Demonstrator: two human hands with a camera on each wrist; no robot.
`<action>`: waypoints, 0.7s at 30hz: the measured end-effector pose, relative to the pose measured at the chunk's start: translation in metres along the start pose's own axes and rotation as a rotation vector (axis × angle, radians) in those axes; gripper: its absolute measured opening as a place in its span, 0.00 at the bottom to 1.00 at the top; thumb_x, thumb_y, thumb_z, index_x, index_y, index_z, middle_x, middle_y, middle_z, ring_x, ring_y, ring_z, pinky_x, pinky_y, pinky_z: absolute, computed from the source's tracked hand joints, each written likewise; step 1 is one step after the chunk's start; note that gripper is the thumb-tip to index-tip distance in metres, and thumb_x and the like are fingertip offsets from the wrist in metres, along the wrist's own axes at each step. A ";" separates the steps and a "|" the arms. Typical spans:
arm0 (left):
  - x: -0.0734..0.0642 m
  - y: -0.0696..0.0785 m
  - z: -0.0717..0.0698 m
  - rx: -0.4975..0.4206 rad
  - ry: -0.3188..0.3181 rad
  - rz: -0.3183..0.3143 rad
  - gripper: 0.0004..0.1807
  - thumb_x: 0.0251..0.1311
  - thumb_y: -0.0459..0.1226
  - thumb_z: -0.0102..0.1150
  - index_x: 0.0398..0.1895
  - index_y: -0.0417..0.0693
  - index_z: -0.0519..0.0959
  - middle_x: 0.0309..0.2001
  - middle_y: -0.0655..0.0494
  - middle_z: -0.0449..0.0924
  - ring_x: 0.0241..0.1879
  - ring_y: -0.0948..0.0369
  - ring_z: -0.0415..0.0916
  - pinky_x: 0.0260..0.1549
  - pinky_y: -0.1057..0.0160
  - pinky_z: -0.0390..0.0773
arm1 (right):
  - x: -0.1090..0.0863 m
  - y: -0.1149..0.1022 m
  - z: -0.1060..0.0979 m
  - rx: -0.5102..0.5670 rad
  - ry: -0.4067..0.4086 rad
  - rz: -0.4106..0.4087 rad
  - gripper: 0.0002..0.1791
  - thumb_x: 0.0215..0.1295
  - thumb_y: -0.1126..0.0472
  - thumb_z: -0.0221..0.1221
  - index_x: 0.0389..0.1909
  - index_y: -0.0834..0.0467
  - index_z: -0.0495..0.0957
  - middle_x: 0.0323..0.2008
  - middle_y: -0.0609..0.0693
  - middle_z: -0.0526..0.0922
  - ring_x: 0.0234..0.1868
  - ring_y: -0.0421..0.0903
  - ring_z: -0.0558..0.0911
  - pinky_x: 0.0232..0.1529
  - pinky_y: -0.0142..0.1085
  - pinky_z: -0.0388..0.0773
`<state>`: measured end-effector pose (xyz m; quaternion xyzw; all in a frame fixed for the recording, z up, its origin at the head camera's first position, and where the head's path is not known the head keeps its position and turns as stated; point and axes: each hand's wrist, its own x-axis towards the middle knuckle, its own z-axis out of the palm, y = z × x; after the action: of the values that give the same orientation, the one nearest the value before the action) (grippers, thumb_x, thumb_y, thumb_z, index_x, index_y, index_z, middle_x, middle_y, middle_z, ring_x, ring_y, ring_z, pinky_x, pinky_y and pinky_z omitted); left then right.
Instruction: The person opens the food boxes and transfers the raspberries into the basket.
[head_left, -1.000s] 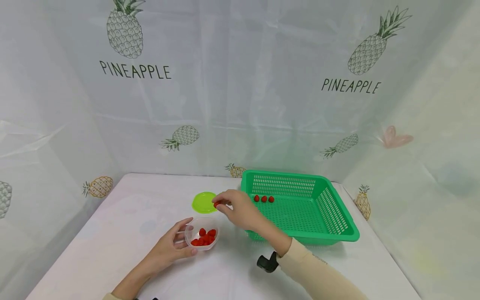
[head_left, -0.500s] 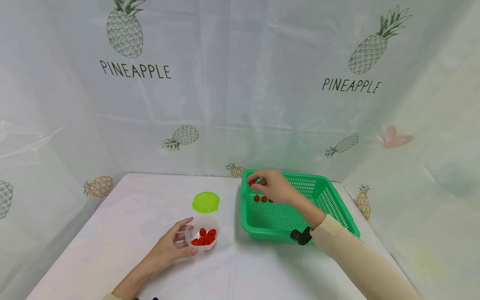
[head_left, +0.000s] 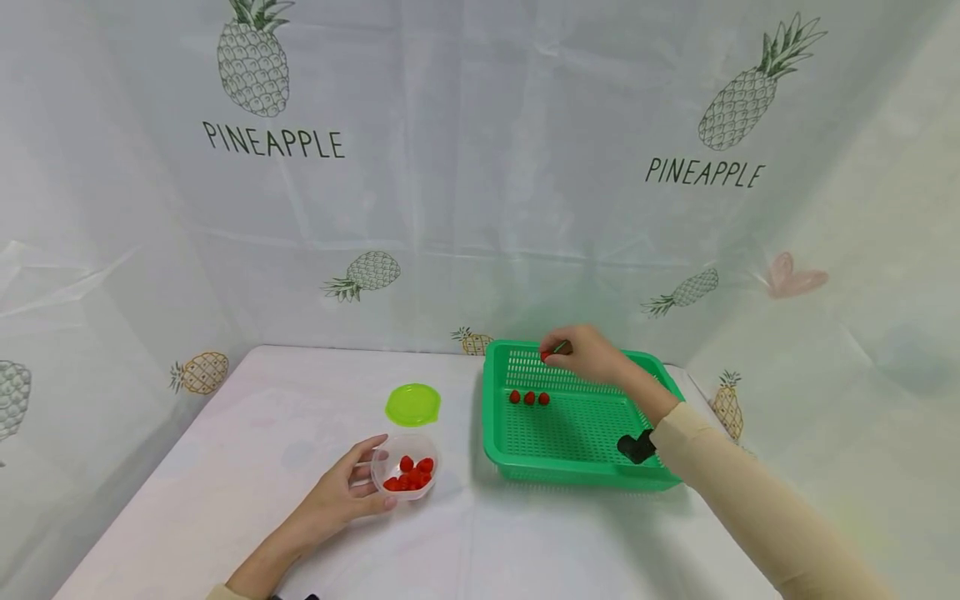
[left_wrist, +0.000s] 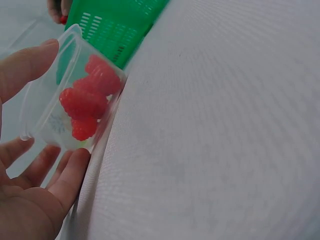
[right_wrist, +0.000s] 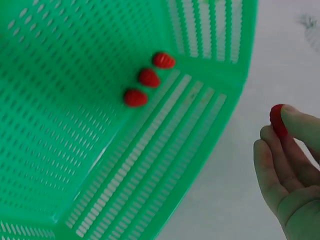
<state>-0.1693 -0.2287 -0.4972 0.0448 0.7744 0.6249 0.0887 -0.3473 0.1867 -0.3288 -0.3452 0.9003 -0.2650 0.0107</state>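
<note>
My right hand (head_left: 590,355) pinches a raspberry (right_wrist: 278,120) between thumb and fingertips, up above the far side of the green basket (head_left: 491,433). Down in that basket, three raspberries (right_wrist: 149,77) sit in a short row along the far wall, toward its left corner. On the table, my left hand (head_left: 347,493) holds a clear plastic cup (left_wrist: 47,112), thumb on one side and fingers on the other. Several raspberries (head_left: 411,477) lie at the bottom of the cup, seen through its wall in the left wrist view.
A lime-green lid (head_left: 412,405) lies flat on the white-covered table (head_left: 300,400), behind the cup and left of the basket. Behind the table hangs a pale curtain (head_left: 510,208) printed with pineapples, close to the basket's far edge.
My right hand has carried the raspberry from beside the lid rightward and up, over the basket to its far side. The left hand and the cup have stayed put.
</note>
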 end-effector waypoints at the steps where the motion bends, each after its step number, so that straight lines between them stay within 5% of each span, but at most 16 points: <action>1: 0.000 0.000 0.000 -0.002 -0.003 0.001 0.53 0.57 0.41 0.82 0.83 0.62 0.60 0.75 0.43 0.66 0.68 0.47 0.75 0.59 0.62 0.83 | 0.001 0.003 -0.002 -0.015 -0.004 -0.002 0.11 0.73 0.68 0.66 0.53 0.64 0.86 0.48 0.57 0.89 0.47 0.55 0.89 0.48 0.46 0.87; 14: -0.001 -0.002 0.000 -0.004 -0.001 -0.006 0.53 0.57 0.41 0.81 0.83 0.62 0.60 0.76 0.44 0.65 0.68 0.47 0.75 0.59 0.62 0.83 | 0.013 0.034 -0.004 -0.093 -0.095 -0.003 0.10 0.67 0.70 0.70 0.48 0.66 0.88 0.43 0.56 0.91 0.43 0.50 0.90 0.45 0.42 0.88; 21: 0.001 -0.001 0.001 -0.008 -0.004 0.001 0.52 0.58 0.41 0.81 0.82 0.62 0.60 0.76 0.43 0.66 0.67 0.47 0.75 0.59 0.62 0.83 | 0.015 0.045 -0.002 -0.140 -0.157 0.060 0.08 0.66 0.70 0.71 0.45 0.64 0.89 0.42 0.56 0.91 0.42 0.51 0.90 0.45 0.43 0.88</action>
<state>-0.1697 -0.2277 -0.4982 0.0463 0.7717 0.6278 0.0902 -0.3869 0.2055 -0.3465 -0.3375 0.9230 -0.1732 0.0651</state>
